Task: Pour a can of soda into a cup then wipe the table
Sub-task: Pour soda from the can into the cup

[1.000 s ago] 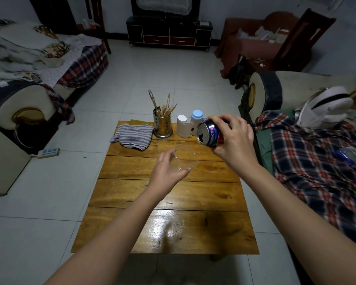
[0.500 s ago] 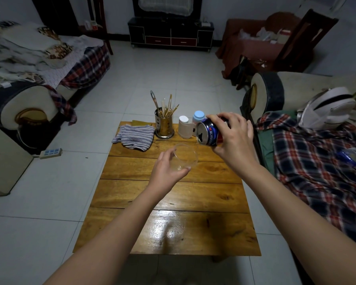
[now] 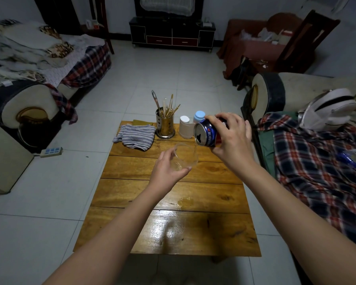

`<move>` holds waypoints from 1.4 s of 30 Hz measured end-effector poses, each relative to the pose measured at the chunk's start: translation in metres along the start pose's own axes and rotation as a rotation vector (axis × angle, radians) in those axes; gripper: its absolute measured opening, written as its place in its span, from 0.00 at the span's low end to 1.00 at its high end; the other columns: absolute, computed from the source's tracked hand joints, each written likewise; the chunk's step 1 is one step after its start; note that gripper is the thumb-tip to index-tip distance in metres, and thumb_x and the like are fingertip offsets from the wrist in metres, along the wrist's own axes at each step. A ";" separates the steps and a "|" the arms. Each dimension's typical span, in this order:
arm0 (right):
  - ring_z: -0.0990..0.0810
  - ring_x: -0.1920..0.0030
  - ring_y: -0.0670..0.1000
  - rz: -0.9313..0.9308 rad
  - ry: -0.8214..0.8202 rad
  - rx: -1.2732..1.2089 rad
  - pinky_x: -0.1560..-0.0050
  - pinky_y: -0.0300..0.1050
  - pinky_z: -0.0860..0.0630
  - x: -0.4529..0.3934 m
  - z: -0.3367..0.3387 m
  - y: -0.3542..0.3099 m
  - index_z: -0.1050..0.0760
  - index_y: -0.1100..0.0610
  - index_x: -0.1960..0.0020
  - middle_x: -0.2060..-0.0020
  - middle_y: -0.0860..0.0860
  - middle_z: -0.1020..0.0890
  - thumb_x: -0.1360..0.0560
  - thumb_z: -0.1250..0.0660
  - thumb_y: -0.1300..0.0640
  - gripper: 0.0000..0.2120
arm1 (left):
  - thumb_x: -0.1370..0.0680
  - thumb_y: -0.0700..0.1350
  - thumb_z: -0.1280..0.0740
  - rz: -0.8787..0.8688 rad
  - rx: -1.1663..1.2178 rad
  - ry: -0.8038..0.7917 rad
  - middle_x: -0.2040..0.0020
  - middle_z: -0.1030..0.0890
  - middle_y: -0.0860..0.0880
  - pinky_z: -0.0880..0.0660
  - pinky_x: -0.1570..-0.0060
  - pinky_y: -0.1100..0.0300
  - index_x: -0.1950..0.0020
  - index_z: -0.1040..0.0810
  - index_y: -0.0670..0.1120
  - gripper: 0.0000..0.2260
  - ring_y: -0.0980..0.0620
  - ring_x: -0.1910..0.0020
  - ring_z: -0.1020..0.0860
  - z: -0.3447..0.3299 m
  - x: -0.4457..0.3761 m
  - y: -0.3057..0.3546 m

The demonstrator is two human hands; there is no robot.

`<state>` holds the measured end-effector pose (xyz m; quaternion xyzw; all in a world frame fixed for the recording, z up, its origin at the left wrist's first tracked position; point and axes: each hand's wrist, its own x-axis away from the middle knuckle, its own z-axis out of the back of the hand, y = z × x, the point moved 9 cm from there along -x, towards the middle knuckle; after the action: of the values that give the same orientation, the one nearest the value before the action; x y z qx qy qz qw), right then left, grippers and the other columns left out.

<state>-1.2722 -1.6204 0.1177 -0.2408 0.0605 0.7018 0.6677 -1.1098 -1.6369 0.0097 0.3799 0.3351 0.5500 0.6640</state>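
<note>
Tipping the can sideways in our right hand, we grip the cup in our left hand just below, above the worktop.

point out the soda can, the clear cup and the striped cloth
soda can (image 3: 209, 134): head view, on its blue side wall.
clear cup (image 3: 186, 156): head view, on its transparent wall.
striped cloth (image 3: 136, 135): head view, on its middle folds.

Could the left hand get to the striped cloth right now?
Probably not yet: the left hand grips the clear cup. The striped cloth lies just beyond it on the wooden table, nothing between.
</note>
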 end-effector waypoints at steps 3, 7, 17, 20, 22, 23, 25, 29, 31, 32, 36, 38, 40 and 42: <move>0.38 0.32 0.57 0.012 0.007 0.008 0.30 0.63 0.49 -0.001 -0.001 -0.002 0.34 0.48 0.31 0.36 0.53 0.30 0.35 0.26 0.61 0.35 | 0.31 0.49 0.26 0.000 0.001 0.001 0.37 0.30 0.50 0.31 0.42 0.59 0.29 0.35 0.49 0.33 0.54 0.40 0.31 0.000 0.000 0.000; 0.36 0.33 0.57 0.022 0.029 0.006 0.31 0.64 0.47 -0.001 0.000 -0.004 0.33 0.49 0.32 0.37 0.54 0.29 0.36 0.26 0.62 0.35 | 0.31 0.49 0.26 0.004 -0.004 -0.003 0.37 0.30 0.50 0.30 0.40 0.56 0.29 0.35 0.49 0.33 0.54 0.38 0.30 0.000 0.000 0.000; 0.36 0.33 0.58 0.038 0.030 0.019 0.31 0.64 0.49 -0.001 0.002 -0.004 0.32 0.49 0.33 0.36 0.54 0.29 0.36 0.26 0.61 0.34 | 0.31 0.49 0.26 0.011 -0.003 -0.007 0.37 0.30 0.49 0.30 0.40 0.56 0.30 0.35 0.48 0.33 0.54 0.40 0.31 -0.002 0.000 0.001; 0.36 0.33 0.57 0.040 0.031 0.025 0.31 0.64 0.49 0.000 0.003 -0.003 0.33 0.49 0.33 0.36 0.54 0.29 0.36 0.26 0.62 0.34 | 0.31 0.49 0.26 0.002 -0.005 -0.001 0.37 0.30 0.50 0.31 0.42 0.59 0.30 0.35 0.48 0.32 0.56 0.41 0.32 -0.002 0.000 0.002; 0.36 0.33 0.57 0.042 0.029 0.029 0.31 0.64 0.49 0.001 0.004 -0.003 0.33 0.49 0.33 0.36 0.54 0.29 0.36 0.26 0.61 0.34 | 0.31 0.49 0.26 -0.001 -0.003 -0.005 0.37 0.30 0.50 0.31 0.41 0.59 0.30 0.35 0.47 0.33 0.55 0.40 0.31 -0.003 0.000 0.003; 0.36 0.33 0.57 0.044 0.030 0.030 0.31 0.64 0.50 0.001 0.004 -0.003 0.33 0.49 0.33 0.36 0.54 0.29 0.36 0.26 0.61 0.34 | 0.31 0.49 0.26 -0.001 -0.002 -0.006 0.37 0.30 0.50 0.31 0.41 0.59 0.30 0.35 0.47 0.33 0.55 0.40 0.31 -0.003 0.000 0.003; 0.37 0.33 0.57 0.045 0.030 0.029 0.31 0.64 0.50 0.002 0.005 -0.003 0.33 0.49 0.33 0.36 0.54 0.29 0.36 0.26 0.61 0.34 | 0.31 0.50 0.26 0.000 -0.002 -0.009 0.37 0.30 0.50 0.30 0.41 0.59 0.30 0.35 0.48 0.33 0.55 0.40 0.31 -0.004 0.001 0.003; 0.36 0.33 0.57 0.045 0.039 0.029 0.31 0.64 0.50 0.003 0.007 -0.002 0.32 0.49 0.33 0.37 0.54 0.29 0.36 0.26 0.61 0.34 | 0.31 0.50 0.26 -0.007 -0.005 -0.009 0.38 0.30 0.51 0.30 0.42 0.59 0.30 0.35 0.49 0.33 0.56 0.41 0.31 -0.005 0.001 0.003; 0.36 0.33 0.58 0.046 0.043 0.033 0.31 0.64 0.50 0.003 0.007 -0.002 0.32 0.49 0.33 0.37 0.54 0.28 0.36 0.26 0.62 0.34 | 0.31 0.50 0.26 -0.013 -0.002 -0.009 0.38 0.30 0.51 0.31 0.43 0.60 0.30 0.35 0.50 0.33 0.57 0.41 0.32 -0.006 0.002 0.003; 0.35 0.33 0.58 0.047 0.045 0.035 0.31 0.64 0.49 0.003 0.007 -0.002 0.32 0.49 0.33 0.37 0.54 0.28 0.36 0.26 0.62 0.34 | 0.31 0.50 0.26 -0.014 -0.002 -0.008 0.38 0.30 0.52 0.32 0.43 0.60 0.30 0.35 0.50 0.33 0.57 0.42 0.32 -0.005 0.002 0.003; 0.35 0.34 0.58 0.047 0.048 0.039 0.32 0.65 0.48 0.003 0.007 -0.001 0.31 0.49 0.34 0.37 0.54 0.28 0.37 0.26 0.62 0.34 | 0.31 0.51 0.26 -0.004 -0.006 -0.011 0.38 0.30 0.52 0.32 0.45 0.61 0.30 0.34 0.49 0.32 0.57 0.42 0.31 -0.007 0.002 0.000; 0.35 0.34 0.58 0.047 0.044 0.043 0.32 0.65 0.48 0.004 0.007 0.000 0.31 0.48 0.34 0.37 0.54 0.28 0.37 0.25 0.62 0.34 | 0.31 0.51 0.26 -0.003 -0.016 -0.011 0.39 0.30 0.52 0.32 0.46 0.61 0.30 0.35 0.50 0.32 0.56 0.42 0.31 -0.007 0.003 -0.001; 0.35 0.33 0.58 0.048 0.041 0.044 0.31 0.65 0.49 0.004 0.007 0.000 0.32 0.49 0.33 0.37 0.54 0.28 0.37 0.25 0.62 0.34 | 0.31 0.51 0.26 -0.003 -0.017 -0.013 0.39 0.30 0.52 0.31 0.45 0.61 0.30 0.35 0.50 0.32 0.55 0.41 0.30 -0.007 0.003 -0.001; 0.36 0.33 0.58 0.049 0.038 0.044 0.31 0.65 0.49 0.004 0.008 0.000 0.32 0.49 0.33 0.37 0.54 0.28 0.36 0.25 0.62 0.34 | 0.31 0.51 0.26 -0.001 -0.013 -0.014 0.38 0.30 0.52 0.31 0.44 0.60 0.30 0.35 0.50 0.33 0.54 0.40 0.30 -0.007 0.003 -0.001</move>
<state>-1.2741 -1.6134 0.1226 -0.2380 0.0945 0.7118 0.6541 -1.1146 -1.6332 0.0058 0.3792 0.3274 0.5490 0.6690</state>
